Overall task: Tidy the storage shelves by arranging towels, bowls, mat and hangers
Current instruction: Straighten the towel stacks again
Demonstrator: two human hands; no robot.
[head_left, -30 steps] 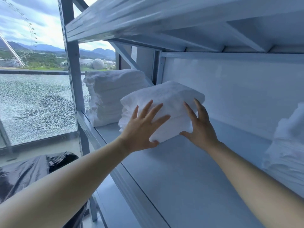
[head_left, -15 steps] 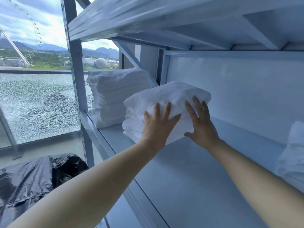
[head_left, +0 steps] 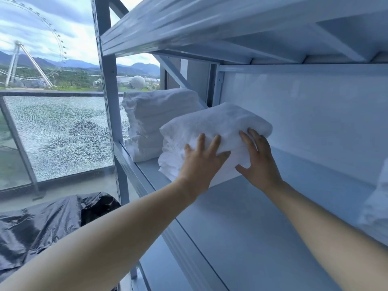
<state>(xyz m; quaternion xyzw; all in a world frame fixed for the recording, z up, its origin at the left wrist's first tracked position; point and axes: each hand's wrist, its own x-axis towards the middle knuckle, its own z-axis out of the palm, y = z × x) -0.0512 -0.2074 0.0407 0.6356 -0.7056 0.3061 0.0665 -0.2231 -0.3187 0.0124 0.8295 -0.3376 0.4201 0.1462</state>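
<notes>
I have two hands on one stack (head_left: 216, 124) of folded white towels. The stack sits on the shelf (head_left: 262, 227), toward its left end, and I cannot count the towels in it.

My left hand (head_left: 201, 162) lies flat against the stack's near face. Its fingers (head_left: 215, 141) are straight and slightly spread, pressing the cloth and curling around nothing. My right hand (head_left: 259, 164) is against the stack's right end. Its fingers (head_left: 255, 135) are also straight and reach up the side, with the thumb spread low near the shelf. Neither hand grips; both are open and pushing.

I count three lots of towels on this shelf:
- The stack under my hands.
- A taller back stack (head_left: 157, 114) behind it and to its left, at the shelf's corner by the post (head_left: 107, 80). I cannot tell whether the two stacks touch.
- A blurred pile (head_left: 375, 208) at the right edge, well apart from the other two.

One upper shelf (head_left: 210, 24) runs overhead. Left of the post, one black plastic sheet (head_left: 42, 223) lies crumpled low down. Beyond it is one shattered glass pane (head_left: 63, 133), with one big wheel (head_left: 52, 32) far off.
</notes>
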